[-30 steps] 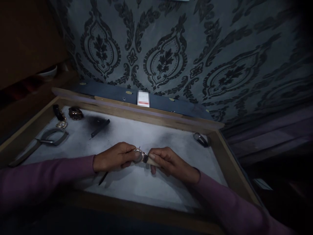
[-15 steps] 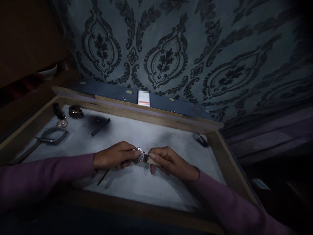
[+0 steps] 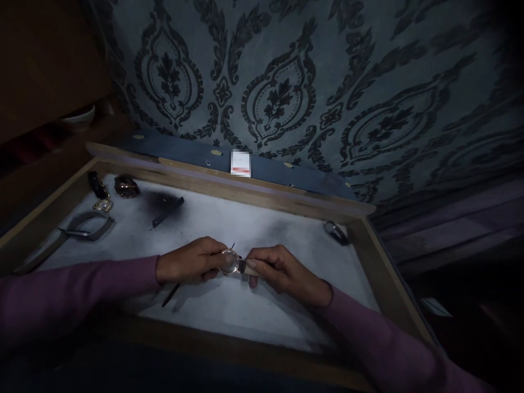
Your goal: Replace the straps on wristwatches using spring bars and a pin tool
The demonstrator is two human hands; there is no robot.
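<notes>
Over the middle of the white-lined tray, a wristwatch [image 3: 230,262] with a round, shiny case is held between both hands. My left hand [image 3: 191,261] is closed on the left edge of the case, thumb on top. My right hand [image 3: 282,273] pinches the dark strap [image 3: 242,266] beside the case. A pale strip shows under the right fingers; whether it is the strap's lining I cannot tell. Below my left wrist a thin dark strip [image 3: 171,295] is visible, its upper end hidden by the hand.
Wooden walls frame the tray [image 3: 393,273]. At its left lie a gold-cased watch [image 3: 102,204], a brown watch [image 3: 126,186] and a grey band [image 3: 90,225]. A dark flat strip [image 3: 167,213] lies near the back. Another dark watch [image 3: 335,233] sits at the right.
The left thumb has slid back off the watch's face, showing more of it. The watch and right fingers have shifted slightly left, and less of the pale strip shows.
</notes>
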